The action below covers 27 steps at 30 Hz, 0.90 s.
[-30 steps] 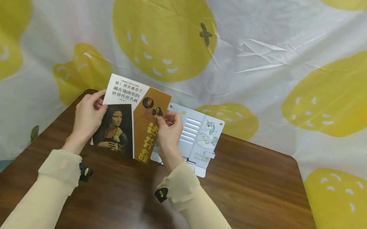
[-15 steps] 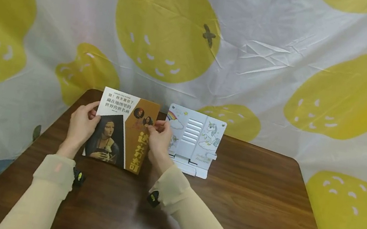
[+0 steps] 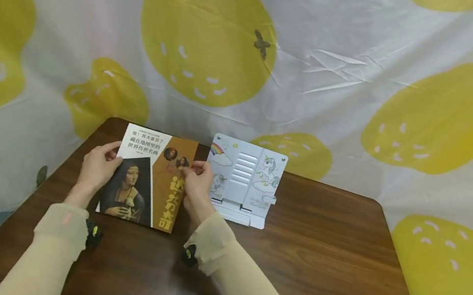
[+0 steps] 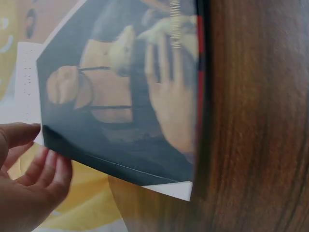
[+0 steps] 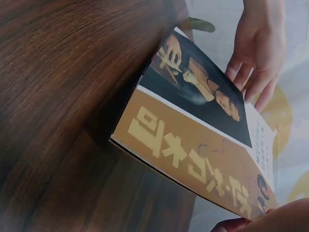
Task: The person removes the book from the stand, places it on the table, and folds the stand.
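Over the left part of a brown wooden table [image 3: 329, 265], pinched along opposite edges by the left hand [image 3: 96, 169] and right hand [image 3: 199, 185], a painting-covered book [image 3: 138, 178]. Lower and farther left than a second ago; contact with the wood unclear. Beyond, to the right, a white unicorn-printed stand [image 3: 242, 182], no longer overlapped by the book, hence more separation between them. Farthest back, a lemon-print curtain [image 3: 327, 12].
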Tool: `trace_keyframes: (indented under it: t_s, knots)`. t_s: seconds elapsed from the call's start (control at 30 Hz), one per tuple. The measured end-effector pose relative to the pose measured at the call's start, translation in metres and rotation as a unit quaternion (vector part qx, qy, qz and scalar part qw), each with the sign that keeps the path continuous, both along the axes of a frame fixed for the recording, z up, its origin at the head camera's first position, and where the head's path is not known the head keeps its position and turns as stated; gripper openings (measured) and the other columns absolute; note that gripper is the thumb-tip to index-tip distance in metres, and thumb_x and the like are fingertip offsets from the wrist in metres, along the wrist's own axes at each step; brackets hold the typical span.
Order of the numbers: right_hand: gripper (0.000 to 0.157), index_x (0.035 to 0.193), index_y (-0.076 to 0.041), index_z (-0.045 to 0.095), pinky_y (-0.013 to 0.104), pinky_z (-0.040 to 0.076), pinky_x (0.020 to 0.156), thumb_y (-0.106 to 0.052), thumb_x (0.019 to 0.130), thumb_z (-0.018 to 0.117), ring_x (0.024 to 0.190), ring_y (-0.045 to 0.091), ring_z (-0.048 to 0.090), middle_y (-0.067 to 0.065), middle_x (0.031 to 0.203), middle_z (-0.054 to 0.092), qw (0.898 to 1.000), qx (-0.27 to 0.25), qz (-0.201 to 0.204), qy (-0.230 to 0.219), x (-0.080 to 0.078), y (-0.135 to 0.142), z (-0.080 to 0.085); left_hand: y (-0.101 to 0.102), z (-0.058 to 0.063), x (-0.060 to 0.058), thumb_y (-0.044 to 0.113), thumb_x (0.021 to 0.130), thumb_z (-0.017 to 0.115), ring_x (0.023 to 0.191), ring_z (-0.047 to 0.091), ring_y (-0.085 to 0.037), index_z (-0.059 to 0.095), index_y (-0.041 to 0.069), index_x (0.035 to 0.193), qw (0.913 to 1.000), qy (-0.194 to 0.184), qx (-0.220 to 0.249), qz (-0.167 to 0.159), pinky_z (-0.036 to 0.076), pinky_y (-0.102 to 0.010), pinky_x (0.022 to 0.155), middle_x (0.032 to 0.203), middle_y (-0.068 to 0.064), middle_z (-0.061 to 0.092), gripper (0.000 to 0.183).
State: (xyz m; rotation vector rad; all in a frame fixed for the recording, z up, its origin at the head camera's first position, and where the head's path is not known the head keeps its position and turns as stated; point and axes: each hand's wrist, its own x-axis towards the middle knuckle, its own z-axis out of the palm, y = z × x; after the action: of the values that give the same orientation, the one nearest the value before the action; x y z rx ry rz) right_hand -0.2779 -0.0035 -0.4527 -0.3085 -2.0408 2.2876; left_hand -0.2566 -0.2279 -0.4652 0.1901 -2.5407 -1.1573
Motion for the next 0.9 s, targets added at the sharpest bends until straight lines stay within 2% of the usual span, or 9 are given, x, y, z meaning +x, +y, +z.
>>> trace_keyframes:
  t_s: [0.13, 0.47, 0.63, 0.9]
  knots:
    - [0.016, 0.096, -0.002, 0.058, 0.024, 0.041, 0.059, 0.006, 0.085, 0.066, 0.069, 0.013, 0.048, 0.001, 0.079, 0.048, 1.000, 0.011, -0.003, 0.005, -0.001, -0.001, -0.006, -0.004, -0.003, 0.001, 0.004, 0.093, 0.061, 0.082, 0.056, -0.032, 0.054, -0.002, 0.136, 0.9994, -0.032, -0.002, -0.014, 0.041, -0.040, 0.068, 0.095, -0.020, 0.060, 0.044]
    - [0.019, 0.099, -0.003, 0.061, 0.023, 0.041, 0.057, 0.009, 0.084, 0.064, 0.068, 0.013, 0.048, 0.001, 0.079, 0.049, 1.000, 0.027, 0.005, 0.000, -0.004, -0.003, -0.017, -0.008, -0.006, -0.002, 0.004, 0.092, 0.063, 0.080, 0.055, -0.031, 0.052, -0.007, 0.136, 0.9969, -0.073, -0.013, -0.025, 0.042, -0.035, 0.064, 0.098, -0.021, 0.058, 0.046]
    - [0.028, 0.106, 0.001, 0.062, 0.023, 0.039, 0.055, 0.014, 0.081, 0.058, 0.067, 0.013, 0.046, 0.002, 0.079, 0.049, 0.999, 0.035, 0.015, -0.005, -0.001, -0.003, -0.020, -0.007, -0.009, -0.004, 0.008, 0.095, 0.059, 0.081, 0.055, -0.031, 0.049, -0.009, 0.136, 0.9937, -0.108, 0.001, -0.030, 0.042, -0.035, 0.063, 0.100, -0.022, 0.056, 0.046]
    - [0.047, 0.122, 0.000, 0.064, 0.022, 0.039, 0.056, 0.018, 0.080, 0.051, 0.075, 0.015, 0.048, 0.006, 0.088, 0.052, 0.998, 0.051, 0.032, -0.014, 0.003, -0.006, -0.023, -0.005, -0.014, -0.005, 0.005, 0.093, 0.060, 0.082, 0.053, -0.033, 0.045, -0.013, 0.138, 0.9919, -0.121, -0.017, -0.032, 0.044, -0.038, 0.065, 0.098, -0.022, 0.054, 0.050]
